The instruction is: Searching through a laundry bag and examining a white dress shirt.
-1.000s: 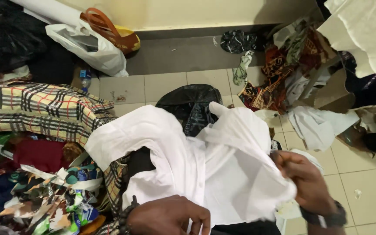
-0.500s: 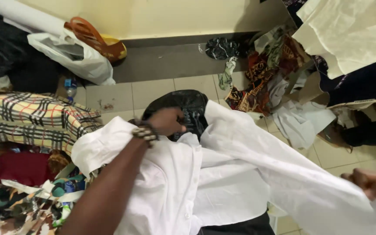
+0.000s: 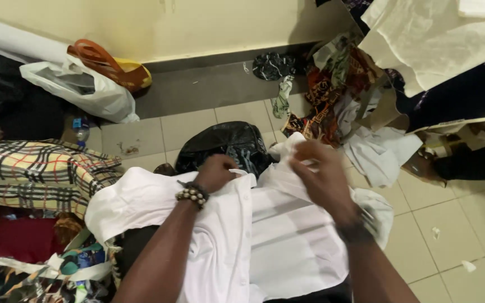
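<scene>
White shirt (image 3: pixel 265 235) lies on the person's lap, just in front of a black bag (image 3: pixel 225 147). The left hand (image 3: pixel 215 173) and right hand (image 3: pixel 320 177) both pinch its top edge.

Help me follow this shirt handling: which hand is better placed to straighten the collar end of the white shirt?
Probably the left hand. It already rests at the top edge of the white shirt, beside the black bag. The right hand hovers blurred above the shirt's other half, its grip unclear.
</scene>
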